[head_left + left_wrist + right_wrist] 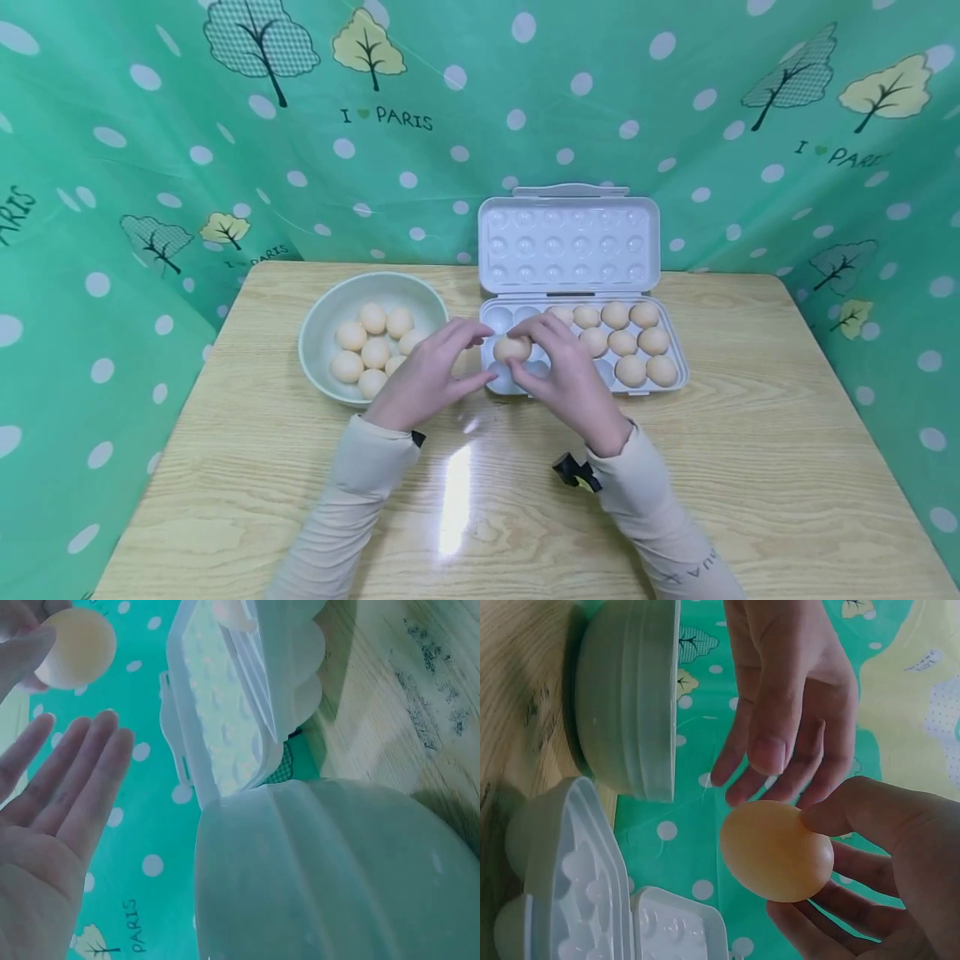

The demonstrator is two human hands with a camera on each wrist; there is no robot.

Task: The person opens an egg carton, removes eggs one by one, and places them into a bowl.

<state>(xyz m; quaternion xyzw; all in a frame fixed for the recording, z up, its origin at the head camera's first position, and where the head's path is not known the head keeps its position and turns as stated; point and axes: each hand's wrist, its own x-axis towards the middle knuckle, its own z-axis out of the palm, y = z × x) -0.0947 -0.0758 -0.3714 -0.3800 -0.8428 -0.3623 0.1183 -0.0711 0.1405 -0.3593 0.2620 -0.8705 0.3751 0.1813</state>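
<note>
My right hand [558, 367] pinches an egg [512, 349] between thumb and fingers, held over the left end of the egg carton [678, 379]. In the right wrist view the same egg [777, 851] shows whole, with the right thumb and fingers at one end. My left hand [431, 371] is just left of the egg, fingers extended, nothing in its grasp. The left wrist view shows that palm [45, 855] with straight fingers, apart from the egg [79, 649]. Several eggs [622, 342] sit in the carton's right and middle cups; some left cups [497, 319] hold none.
A pale green bowl [318, 377] with several eggs [375, 353] stands left of the carton, partly behind the left hand. The carton's lid [570, 242] stands raised at the back. A wooden table [757, 467] lies beneath, with a green patterned curtain [420, 192] behind.
</note>
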